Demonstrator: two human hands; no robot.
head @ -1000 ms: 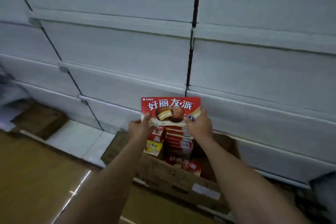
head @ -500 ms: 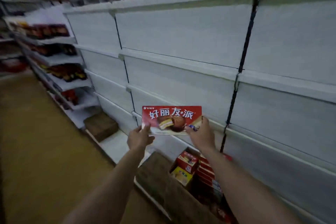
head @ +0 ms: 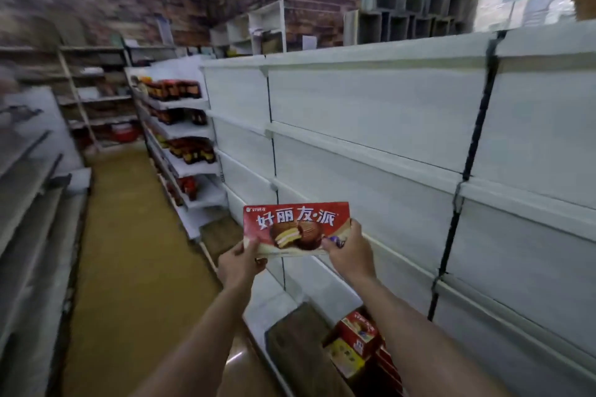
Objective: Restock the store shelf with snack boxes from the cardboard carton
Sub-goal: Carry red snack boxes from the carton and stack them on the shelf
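I hold a flat red snack box (head: 295,229) with a chocolate pie picture upright in front of me. My left hand (head: 240,263) grips its lower left corner. My right hand (head: 350,251) grips its lower right corner. The box is in front of the white store shelf (head: 371,151), at the height of a lower tier, not touching it. Below, at the bottom edge, the cardboard carton (head: 300,348) sits on the floor with several red and yellow snack boxes (head: 358,337) inside, partly hidden by my right forearm.
The white shelf tiers run along the right. Farther down the aisle, shelves hold dark bottles (head: 175,90). A grey shelf unit (head: 29,190) lines the left side. The yellow floor aisle (head: 129,235) runs between them. A brick wall stands behind.
The view has swung up and left, from the carton to the whole aisle. Both hands have lifted the red box up away from the carton, keeping the same grip.
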